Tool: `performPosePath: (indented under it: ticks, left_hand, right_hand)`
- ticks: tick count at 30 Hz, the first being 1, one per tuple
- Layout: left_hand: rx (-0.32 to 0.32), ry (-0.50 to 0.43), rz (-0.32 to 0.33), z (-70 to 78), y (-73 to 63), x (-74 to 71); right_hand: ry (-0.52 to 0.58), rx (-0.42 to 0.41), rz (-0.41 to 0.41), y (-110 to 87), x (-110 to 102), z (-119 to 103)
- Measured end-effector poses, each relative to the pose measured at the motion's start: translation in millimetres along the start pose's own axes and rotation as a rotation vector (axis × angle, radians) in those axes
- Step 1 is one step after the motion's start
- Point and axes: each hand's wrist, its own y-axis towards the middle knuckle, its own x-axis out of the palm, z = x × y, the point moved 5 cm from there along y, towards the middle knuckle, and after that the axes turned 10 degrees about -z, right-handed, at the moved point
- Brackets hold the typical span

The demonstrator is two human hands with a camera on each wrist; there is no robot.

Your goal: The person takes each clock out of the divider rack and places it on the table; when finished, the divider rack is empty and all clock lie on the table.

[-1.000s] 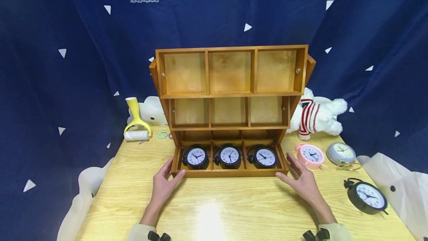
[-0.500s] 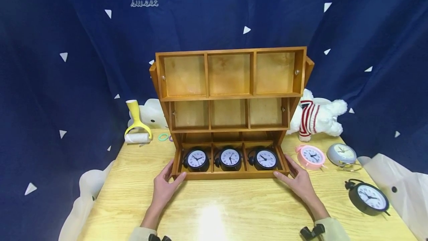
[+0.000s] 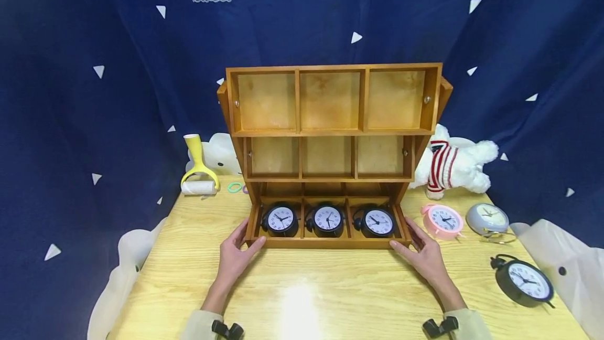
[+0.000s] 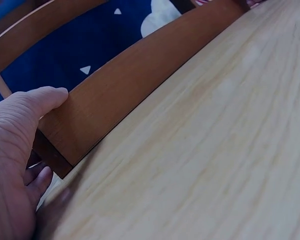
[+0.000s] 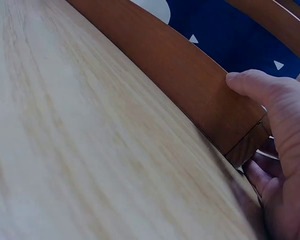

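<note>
A tiered wooden storage box [image 3: 330, 244] stands unfolded on the table, its upper trays raised behind the bottom one. Three black alarm clocks sit in the bottom tray, one per compartment: left clock [image 3: 280, 220], middle clock [image 3: 327, 219] and right clock [image 3: 378, 222]. My left hand [image 3: 234, 255] grips the tray's front left corner, thumb on the front board [image 4: 107, 102] and fingers around the side. At the front right corner my right hand [image 3: 423, 256] grips likewise, its thumb pressing the front face in the right wrist view. The raised middle and top trays [image 3: 330, 101] hold nothing.
To the right lie a pink alarm clock [image 3: 442, 221], a grey clock [image 3: 487, 218] and another black alarm clock [image 3: 524, 280]. A white plush toy [image 3: 460, 167] is behind them. Back left are a yellow-handled lint roller [image 3: 198, 169] and a green ring [image 3: 234, 187].
My right hand has come in leftward against the box corner. The left hand stays at its corner. The head view has shifted slightly; the box and clocks stay put.
</note>
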Motion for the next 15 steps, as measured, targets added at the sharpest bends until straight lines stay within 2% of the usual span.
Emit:
performPosePath:
  ticks: [3,6,10,15]
  left_hand:
    - [-0.022,0.011,-0.011,1.7,-1.7,-0.9]
    - [-0.029,0.03,0.014,7.3,-1.9,-2.2]
    - [0.022,0.074,0.053,22.9,2.0,-2.9]
    - [0.089,0.177,-0.012,44.7,9.8,1.7]
  right_hand:
    - [-0.006,0.0,0.001,-1.3,0.9,0.4]
    - [-0.013,0.0,0.002,-1.8,0.6,0.0]
    - [-0.017,0.002,0.007,-1.4,-0.7,-0.1]
    - [-0.005,-0.018,0.012,0.1,1.6,-0.5]
